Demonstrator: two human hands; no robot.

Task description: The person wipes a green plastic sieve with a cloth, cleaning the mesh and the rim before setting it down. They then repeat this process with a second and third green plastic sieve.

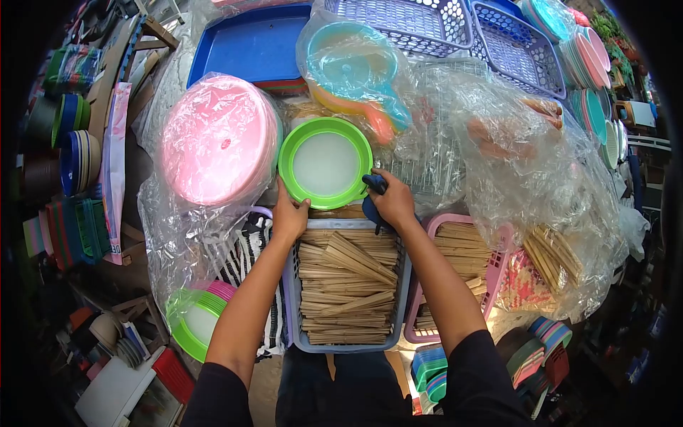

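A round lime-green sieve (326, 165) with a pale mesh lies flat in front of me, between wrapped pink basins and clear plastic. My left hand (290, 215) grips its lower left rim. Close to the rim's right side, my right hand (393, 201) is closed round a dark blue cloth (375, 211), with a dark end (374, 184) poking out above the fingers. Whether the right fingers also touch the sieve is hard to see. Just below both hands sits a grey-blue basket (346, 346) filled with flat bamboo-like sticks (347, 285).
Pink plastic-wrapped basins (217, 139) stand at left, blue trays (249, 46) behind. Wrapped blue and orange dippers (352, 60) lie beyond the sieve. Purple baskets (519, 53) are at the back right. A pink basket (494, 277) of sticks and loose clear plastic (526, 164) lie right.
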